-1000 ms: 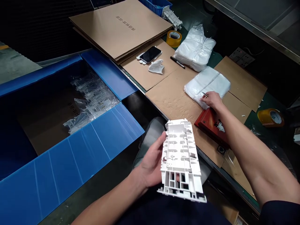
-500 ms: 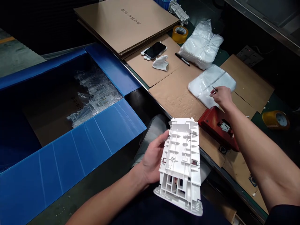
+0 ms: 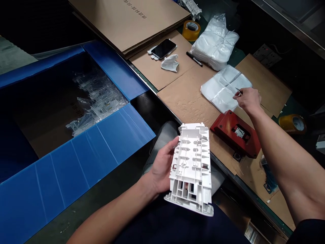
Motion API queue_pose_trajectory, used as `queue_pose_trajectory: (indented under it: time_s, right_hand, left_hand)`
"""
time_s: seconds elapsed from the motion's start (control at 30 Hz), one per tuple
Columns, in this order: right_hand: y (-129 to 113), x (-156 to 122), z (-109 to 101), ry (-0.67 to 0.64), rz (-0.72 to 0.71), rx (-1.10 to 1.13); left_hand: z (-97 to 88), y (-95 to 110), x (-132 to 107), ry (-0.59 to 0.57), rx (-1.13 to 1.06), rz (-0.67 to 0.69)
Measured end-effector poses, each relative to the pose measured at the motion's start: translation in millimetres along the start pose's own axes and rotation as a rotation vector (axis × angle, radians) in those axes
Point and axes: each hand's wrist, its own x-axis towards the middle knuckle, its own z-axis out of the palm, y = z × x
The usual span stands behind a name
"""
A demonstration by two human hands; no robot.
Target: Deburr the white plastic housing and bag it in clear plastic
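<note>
My left hand (image 3: 162, 166) grips a white plastic housing (image 3: 191, 159) by its left edge, thumb on the near face. Ribs, slots and a row of square openings show on the side turned to me, and a curved flange forms its lower end. Over at the bench my right hand (image 3: 248, 99) pinches a small tool with a pointed metal tip (image 3: 238, 91); the rest of it is hidden in the fingers. It is above the right edge of a stack of clear plastic bags (image 3: 220, 89) bound with a strip. Just below sits a red block-shaped fixture (image 3: 236, 132) with a recessed part.
A blue box (image 3: 76, 145) on the left holds several bagged clear parts (image 3: 99, 98). On the bench are cardboard sheets (image 3: 152, 20), a phone (image 3: 164, 49) on a white glove, a marker (image 3: 194, 59), tape rolls (image 3: 186, 32), and a wrapped bundle (image 3: 214, 44).
My right hand has shifted slightly right across the bag stack, the pointed tool still in it. My left hand keeps its hold on the white housing. The whole view has moved a little.
</note>
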Motion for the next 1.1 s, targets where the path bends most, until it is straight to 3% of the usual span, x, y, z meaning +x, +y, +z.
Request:
queue_pose_trajectory:
  time_s: [0.17, 0.43, 0.73, 0.9, 1.0, 1.1]
  right_hand:
    - [10, -4, -8, 0.019, 0.033, -0.027]
    - [32, -19, -28, 0.061, 0.019, 0.014]
    - [45, -42, -53, 0.125, -0.037, 0.229]
    - [40, -80, -65, 0.219, -0.170, 0.405]
    - [34, -117, -67, 0.190, -0.263, 0.576]
    - [24, -161, -64, 0.125, -0.337, 0.701]
  left_hand:
    - [-3.2, 0, 2, 0.071, -0.031, 0.004]
    - [-1.9, -3, 13, 0.368, -0.006, 0.085]
    - [-5.4, -3, 19, 0.388, 0.040, 0.150]
    - [-6.1, -1, 19, 0.410, 0.027, 0.185]
    - [-6.9, 1, 17, 0.402, 0.091, 0.283]
    - [-8.9, 3, 16, 0.475, 0.240, 0.379]
